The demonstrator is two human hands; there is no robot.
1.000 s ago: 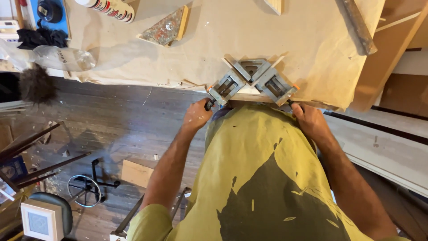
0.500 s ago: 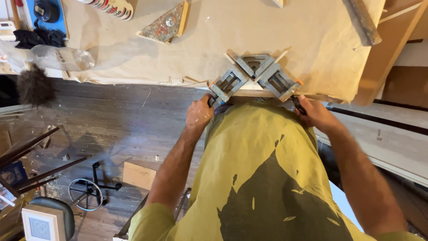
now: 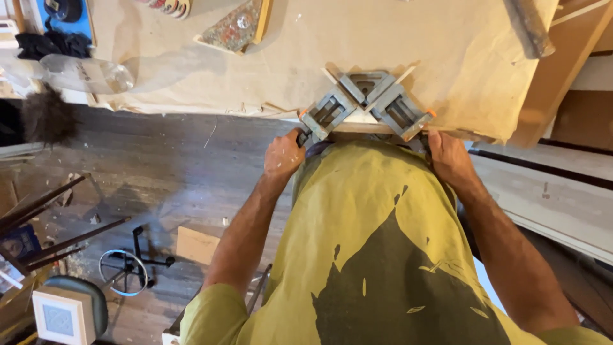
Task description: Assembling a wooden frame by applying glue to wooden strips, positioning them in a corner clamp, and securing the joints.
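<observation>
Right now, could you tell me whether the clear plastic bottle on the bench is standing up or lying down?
Lying down. The bottle rests on its side at the bench's left edge.

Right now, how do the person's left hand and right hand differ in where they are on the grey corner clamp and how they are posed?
The left hand is closed as a fist around the screw handle at the left end of the grey corner clamp; the right hand lies flatter below the clamp's right end, fingers mostly hidden under the table edge. The left hand's knuckles face the camera; the right shows its back. Both sit at the table's near edge.
</observation>
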